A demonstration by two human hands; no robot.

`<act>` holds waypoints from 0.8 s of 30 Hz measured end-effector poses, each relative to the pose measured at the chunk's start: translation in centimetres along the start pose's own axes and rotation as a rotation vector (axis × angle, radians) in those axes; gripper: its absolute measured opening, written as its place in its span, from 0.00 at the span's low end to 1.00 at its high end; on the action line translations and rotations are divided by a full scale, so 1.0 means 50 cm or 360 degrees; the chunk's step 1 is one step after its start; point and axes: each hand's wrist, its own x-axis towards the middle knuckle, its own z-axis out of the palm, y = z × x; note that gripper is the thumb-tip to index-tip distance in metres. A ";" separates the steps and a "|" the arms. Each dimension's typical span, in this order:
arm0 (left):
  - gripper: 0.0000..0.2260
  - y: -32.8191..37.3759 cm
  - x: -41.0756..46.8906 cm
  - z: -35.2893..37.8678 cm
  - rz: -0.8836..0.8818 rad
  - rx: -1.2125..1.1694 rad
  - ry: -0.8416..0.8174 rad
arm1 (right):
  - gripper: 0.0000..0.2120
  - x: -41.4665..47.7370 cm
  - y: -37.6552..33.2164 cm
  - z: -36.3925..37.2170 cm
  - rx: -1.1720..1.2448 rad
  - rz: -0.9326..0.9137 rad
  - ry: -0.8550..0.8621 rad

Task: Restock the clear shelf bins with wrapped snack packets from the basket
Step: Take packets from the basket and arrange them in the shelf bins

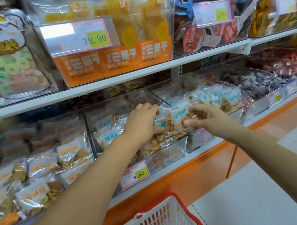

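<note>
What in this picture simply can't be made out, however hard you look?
Head view only.
- Basket: cut off by the bottom edge, contents unseen.
- Left hand: fingertips hidden behind its knuckles among the snack packets, grip unclear.
- Price tag: small print blurred, only 8.80 reads.
- Far-right bins: blur hides the wrapper print.

The bins [173,146] are clear glossy plastic, the snack packets [177,117] shiny crinkled film, the basket [156,222] matt white plastic lattice.
</note>
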 end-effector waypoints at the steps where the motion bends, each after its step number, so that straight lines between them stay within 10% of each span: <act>1: 0.25 -0.002 0.001 -0.001 0.0009 -0.0039 -0.0023 | 0.09 0.002 0.003 -0.001 -0.0063 -0.0019 -0.0010; 18: 0.19 -0.092 -0.193 -0.051 -0.0186 0.0090 -0.0067 | 0.13 -0.010 -0.032 0.132 -0.0664 -0.0425 -0.0060; 24: 0.28 -0.093 -0.176 -0.092 -0.0255 -0.0628 -0.0270 | 0.13 0.003 -0.057 0.156 -0.0952 -0.0445 -0.0108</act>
